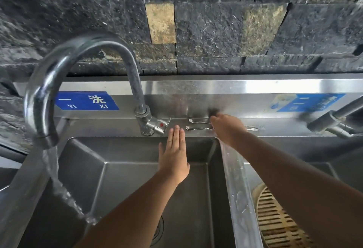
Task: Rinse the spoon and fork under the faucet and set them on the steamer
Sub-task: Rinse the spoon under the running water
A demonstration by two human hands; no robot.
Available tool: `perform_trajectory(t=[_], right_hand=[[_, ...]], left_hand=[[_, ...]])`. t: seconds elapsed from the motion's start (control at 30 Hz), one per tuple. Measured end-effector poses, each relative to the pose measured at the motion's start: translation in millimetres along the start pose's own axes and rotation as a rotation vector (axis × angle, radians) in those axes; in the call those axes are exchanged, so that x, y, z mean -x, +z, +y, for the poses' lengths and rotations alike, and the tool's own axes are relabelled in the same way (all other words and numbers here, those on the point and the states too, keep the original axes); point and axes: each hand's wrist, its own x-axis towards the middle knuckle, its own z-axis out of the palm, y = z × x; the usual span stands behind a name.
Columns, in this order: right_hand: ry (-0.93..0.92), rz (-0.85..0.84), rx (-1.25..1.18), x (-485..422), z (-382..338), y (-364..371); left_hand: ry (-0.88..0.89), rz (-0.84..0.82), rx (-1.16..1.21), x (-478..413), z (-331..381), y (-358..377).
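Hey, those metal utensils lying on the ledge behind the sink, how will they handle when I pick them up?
The utensils look like thin polished steel, so probably stiff and light. They lie flat on the ledge, so likely awkward to pinch. The faucet is running; once wet, probably slippery.

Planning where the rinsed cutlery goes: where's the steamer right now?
The steamer sits low right in the head view, in the right basin beyond the sink divider, partly under the right forearm.

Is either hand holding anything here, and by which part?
Left hand is flat, empty. Right hand covers the utensils on the ledge; grip cannot be told.
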Motion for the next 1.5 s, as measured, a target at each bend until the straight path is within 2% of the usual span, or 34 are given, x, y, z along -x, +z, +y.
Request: perform_trajectory(t=[0.23, 0.53, 0.7, 0.93, 1.07, 1.17, 1.3, 1.33, 1.43, 1.5], right_hand=[[-0.038, -0.017, 0.096, -3, -4, 1], [0.023, 0.009, -0.103, 31, -14, -34], [0.101, -0.073, -0.344, 73, -62, -46], [0.127, -0.135, -0.627, 116, -166, -47], [0.147, -0.138, -0.803, 123, -235, -56], [0.136, -0.188, -0.943, 119, -277, -65], [0.158, -0.138, -0.967, 115, -315, -72], [0.165, -0.129, -0.961, 115, -322, -74], [0.207, -0.133, -0.979, 116, -335, -78], [0.239, -0.142, -1.027, 117, -339, -79]], left_hand=[[0.025, -0.035, 0.046, 1, -3, -6], [0.052, -0.202, 0.091, 4, -10, -46], [0.053, -0.056, 0.439, 45, -19, -64], [-0.222, -0.005, 0.852, 109, -63, -91], [-0.243, 0.036, 0.968, 147, -99, -107], [-0.270, 0.029, 1.038, 172, -127, -118], [-0.489, -0.136, 1.494, 194, -156, -123], [-0.509, -0.147, 1.543, 197, -161, -123], [-0.533, -0.139, 1.583, 206, -167, -122], [-0.534, -0.070, 1.575, 210, -167, -121]])
